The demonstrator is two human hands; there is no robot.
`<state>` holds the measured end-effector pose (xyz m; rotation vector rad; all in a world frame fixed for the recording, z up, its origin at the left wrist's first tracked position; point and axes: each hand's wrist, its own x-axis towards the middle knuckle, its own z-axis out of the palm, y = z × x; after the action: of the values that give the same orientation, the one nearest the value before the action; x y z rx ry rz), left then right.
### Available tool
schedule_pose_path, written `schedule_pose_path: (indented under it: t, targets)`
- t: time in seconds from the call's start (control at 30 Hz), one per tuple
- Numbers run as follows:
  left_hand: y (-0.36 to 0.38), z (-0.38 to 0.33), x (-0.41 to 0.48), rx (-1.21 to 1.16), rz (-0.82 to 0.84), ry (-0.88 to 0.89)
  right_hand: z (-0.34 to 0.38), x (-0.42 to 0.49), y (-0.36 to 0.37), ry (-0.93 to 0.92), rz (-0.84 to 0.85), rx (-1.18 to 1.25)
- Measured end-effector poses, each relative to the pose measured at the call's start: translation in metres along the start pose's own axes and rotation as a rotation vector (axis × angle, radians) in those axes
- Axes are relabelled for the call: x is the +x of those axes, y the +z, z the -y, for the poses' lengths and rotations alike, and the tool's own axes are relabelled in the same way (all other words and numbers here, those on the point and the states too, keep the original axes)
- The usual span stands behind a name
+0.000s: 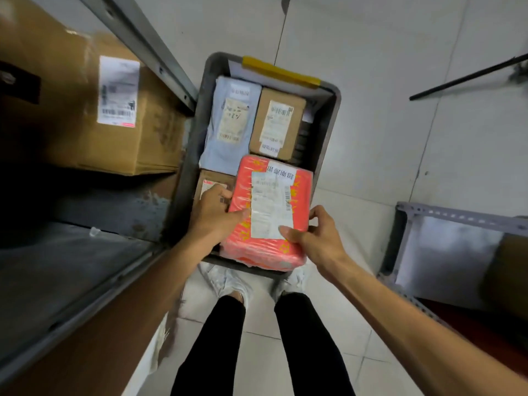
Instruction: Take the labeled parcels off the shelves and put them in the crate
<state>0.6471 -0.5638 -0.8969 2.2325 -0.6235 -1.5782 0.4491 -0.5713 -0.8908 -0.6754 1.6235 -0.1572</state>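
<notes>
A grey crate (328, 132) with a yellow handle stands on the floor in front of my feet. Inside lie a pale blue parcel (225, 155), a brown box (278, 121) and a small brown box (208, 181), all labeled. A red plastic-wrapped parcel (300, 190) with a white label lies tilted over the crate's near end. My left hand (213, 215) grips its left edge, thumb on top. My right hand (317, 235) holds its near right corner, thumb on the label.
A metal shelf unit (160, 52) stands at the left with a large labeled cardboard box (120, 110) on it. Another grey shelf (445, 218) is at the right. A dark rod (468, 78) lies on the tiled floor at the far right.
</notes>
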Motion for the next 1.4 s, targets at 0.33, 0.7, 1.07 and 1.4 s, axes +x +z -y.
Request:
schedule_pose_path:
  t: [0.33,0.7,1.07,1.4]
  targets:
    - [0.032,0.049,0.09,0.107,0.02,-0.024,-0.025,0.099,0.031,0.044,-0.02,-0.199]
    - [0.059,0.058,0.177,0.175,-0.024,0.039,-0.037,0.191,0.052,0.035,-0.132,-0.238]
    - [0.08,0.1,0.202,0.307,0.013,0.013,-0.077,0.228,0.077,0.187,-0.071,-0.035]
    - [0.049,0.036,0.147,0.568,0.198,0.161,-0.023,0.171,0.064,0.062,0.017,-0.526]
